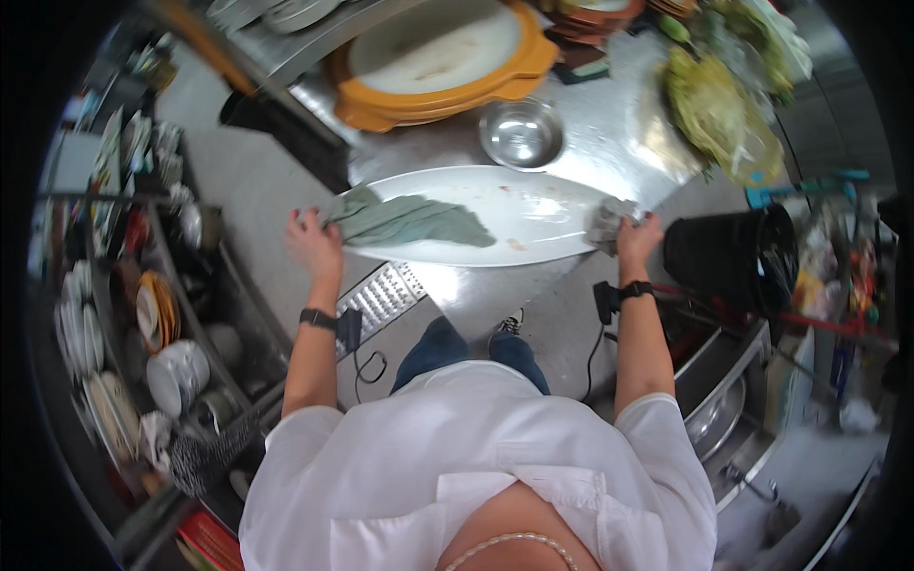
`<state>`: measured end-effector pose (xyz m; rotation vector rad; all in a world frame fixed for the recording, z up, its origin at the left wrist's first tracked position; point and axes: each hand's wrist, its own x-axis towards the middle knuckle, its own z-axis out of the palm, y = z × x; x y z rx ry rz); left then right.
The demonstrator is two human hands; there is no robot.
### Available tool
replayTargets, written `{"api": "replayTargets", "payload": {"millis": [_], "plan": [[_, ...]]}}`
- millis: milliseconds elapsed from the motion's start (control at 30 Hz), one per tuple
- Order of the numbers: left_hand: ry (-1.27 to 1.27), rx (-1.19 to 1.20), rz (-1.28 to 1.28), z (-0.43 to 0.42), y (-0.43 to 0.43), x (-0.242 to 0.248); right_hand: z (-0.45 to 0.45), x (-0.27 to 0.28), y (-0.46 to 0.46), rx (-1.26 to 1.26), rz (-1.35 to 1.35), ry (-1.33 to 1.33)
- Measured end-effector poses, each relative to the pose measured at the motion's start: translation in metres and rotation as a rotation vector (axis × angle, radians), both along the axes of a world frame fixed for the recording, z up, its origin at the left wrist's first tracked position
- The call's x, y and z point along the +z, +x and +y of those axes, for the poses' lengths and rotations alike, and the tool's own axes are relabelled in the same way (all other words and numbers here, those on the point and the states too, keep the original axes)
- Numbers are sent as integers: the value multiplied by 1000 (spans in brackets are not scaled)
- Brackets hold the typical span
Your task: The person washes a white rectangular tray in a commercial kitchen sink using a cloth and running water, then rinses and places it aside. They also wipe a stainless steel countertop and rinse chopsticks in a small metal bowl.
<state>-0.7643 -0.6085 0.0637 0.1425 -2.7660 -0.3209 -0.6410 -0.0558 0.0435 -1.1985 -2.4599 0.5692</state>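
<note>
A long white oval platter (528, 207) spans the space between my hands, with brownish smears on its surface. A rumpled grey-green cloth (421, 221) lies over its left part and covers the left tip. My left hand (314, 243) is at that tip, fingers loosely curled and blurred; whether it grips the platter or the cloth cannot be made out. At the opposite end my right hand (640, 239) holds a crumpled greyish cloth or wrap (610, 223) against the platter's tip. Both wrists wear black straps with small devices.
Beyond the platter, a steel table (428, 153) bears a round metal bowl (522, 134), orange-rimmed oval dishes (446, 89) and bagged leafy greens (717, 114). A black bin (728, 257) stands right. Shelves with stacked plates (158, 310) line the left. A floor drain grate (382, 296) lies below.
</note>
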Motion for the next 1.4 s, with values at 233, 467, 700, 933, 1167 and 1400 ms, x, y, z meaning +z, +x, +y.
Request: {"api": "replayTargets", "payload": {"millis": [233,467,700,933,1167,1400], "plan": [[410,55,-294,-16,-21,-51,14,-12,-1,35,21,-463],[1125,33,-532,-35,-42,-68,12,-1,-1,85,188,-859],[1139,-69,-511,-27,-48,-34,-1,8,35,-78,377,-978],[1119,-400,-568,63,-22,80,11,87,185,-262,648,-996],[1031,-881,-683,262,93,185,14,173,467,-594,951,-708],[749,-1376,-1008,440,357,196,-148,161,812,-1138,1147,-499]]}}
